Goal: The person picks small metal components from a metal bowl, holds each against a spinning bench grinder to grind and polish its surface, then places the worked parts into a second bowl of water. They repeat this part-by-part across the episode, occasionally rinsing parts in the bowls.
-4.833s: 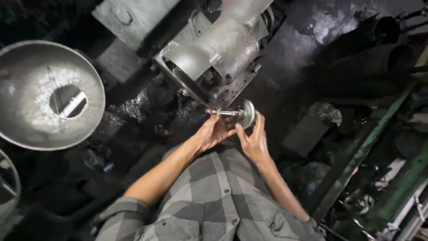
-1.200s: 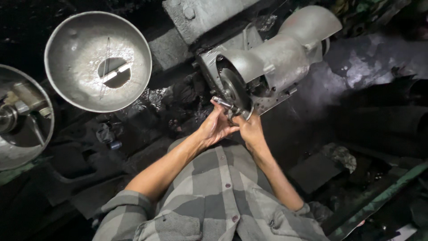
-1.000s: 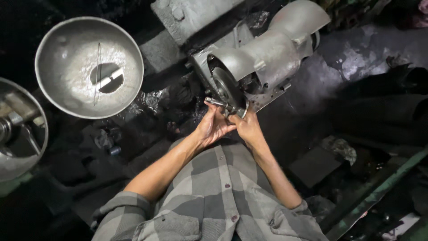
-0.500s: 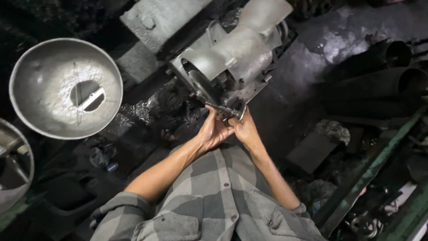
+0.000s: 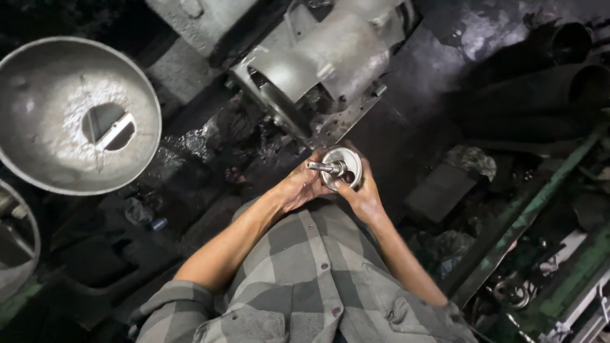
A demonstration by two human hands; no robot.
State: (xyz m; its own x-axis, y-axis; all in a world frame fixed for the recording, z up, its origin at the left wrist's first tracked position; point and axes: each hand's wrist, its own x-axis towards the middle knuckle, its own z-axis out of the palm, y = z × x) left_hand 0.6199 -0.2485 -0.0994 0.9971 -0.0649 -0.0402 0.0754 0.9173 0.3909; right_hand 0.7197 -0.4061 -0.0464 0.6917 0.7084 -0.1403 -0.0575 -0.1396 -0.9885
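The round metal part with a short shaft was off the grey machine, gripped just before it by both hands: left hand closed on the shaft side, right hand cupped around the disc. Refitting was not done.

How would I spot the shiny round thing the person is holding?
Find the big grey machine at the top, then look just below it to the two hands. The left hand and right hand hold a small shiny metal disc with a short rod sticking out, far smaller than the big bowl.
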